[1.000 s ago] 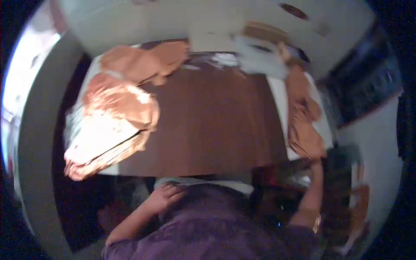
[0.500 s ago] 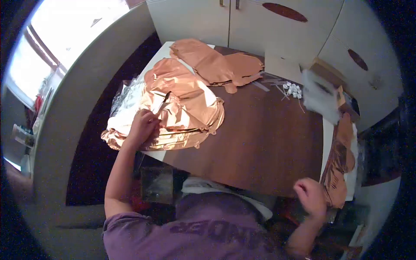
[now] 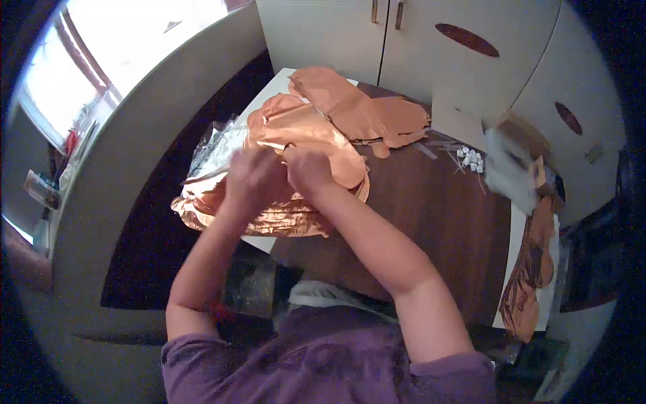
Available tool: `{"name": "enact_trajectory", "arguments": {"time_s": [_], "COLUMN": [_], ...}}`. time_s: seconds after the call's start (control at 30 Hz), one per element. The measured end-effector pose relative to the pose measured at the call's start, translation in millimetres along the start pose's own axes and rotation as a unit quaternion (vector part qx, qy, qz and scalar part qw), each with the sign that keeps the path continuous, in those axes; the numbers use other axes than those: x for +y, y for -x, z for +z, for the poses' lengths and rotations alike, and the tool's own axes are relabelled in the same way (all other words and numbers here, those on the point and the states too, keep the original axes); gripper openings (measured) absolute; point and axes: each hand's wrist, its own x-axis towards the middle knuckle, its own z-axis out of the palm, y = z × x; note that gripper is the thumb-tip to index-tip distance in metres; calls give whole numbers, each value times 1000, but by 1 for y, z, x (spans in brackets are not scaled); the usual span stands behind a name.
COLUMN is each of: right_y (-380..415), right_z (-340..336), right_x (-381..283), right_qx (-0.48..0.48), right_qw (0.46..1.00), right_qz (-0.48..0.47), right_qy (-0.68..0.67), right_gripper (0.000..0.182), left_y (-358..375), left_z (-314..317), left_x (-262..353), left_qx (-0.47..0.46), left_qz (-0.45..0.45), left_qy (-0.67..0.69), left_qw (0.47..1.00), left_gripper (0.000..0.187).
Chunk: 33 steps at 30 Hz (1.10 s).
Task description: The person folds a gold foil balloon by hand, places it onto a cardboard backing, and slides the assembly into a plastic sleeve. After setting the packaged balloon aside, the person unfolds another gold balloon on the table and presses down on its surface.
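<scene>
My left hand (image 3: 254, 174) is over a pile of shiny copper-coloured foil balloons (image 3: 343, 158) on the left of the table. Its fingers are closed, blurred and turned away from me. My right hand (image 3: 307, 172) is right beside it, also closed. A small dark piece (image 3: 289, 147) shows at the right fingertips, and a pale strip (image 3: 270, 144) lies just beyond the left ones. What either hand grips is hidden.
More flat foil balloons (image 3: 336, 97) lie at the back, and others (image 3: 528, 289) along the right edge. Small white pieces (image 3: 470, 160) and clear strips (image 3: 431, 149) are at the back right, near a cardboard box (image 3: 521, 131). Clear plastic (image 3: 212, 151) lies at left.
My right hand has come from the table's front right to the foil beside my left hand. My left hand has moved slightly up and right; the slim dark tool it held no longer shows clearly.
</scene>
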Motion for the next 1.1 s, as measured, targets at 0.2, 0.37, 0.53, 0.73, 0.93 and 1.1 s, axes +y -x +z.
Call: {"name": "enact_trajectory", "arguments": {"time_s": [0.2,0.37,0.53,0.73,0.93,1.1], "right_y": [-60,26,99,72,26,8], "right_z": [-33,-109,-161,-96,-40,-95], "right_x": [45,33,58,5,10,9], "right_qx": [14,-36,-88,100,-12,-8], "right_qw": [976,998,996,986,987,999], "right_qz": [92,-51,5,-129,-69,23], "right_qy": [-198,-19,-12,40,147,-48], "right_gripper": [19,20,31,69,26,54], "left_y": [-19,-49,-47,-48,-44,-47], "left_z": [46,124,133,121,109,110], "left_x": [7,-59,-59,-49,-60,-65], "left_qx": [-53,-82,40,53,108,55], "left_qz": [-26,-39,-47,-197,-180,-129], "left_qy": [147,209,463,702,600,413], "left_qw": [987,974,884,682,772,900], "left_gripper": [35,43,47,46,48,49]}}
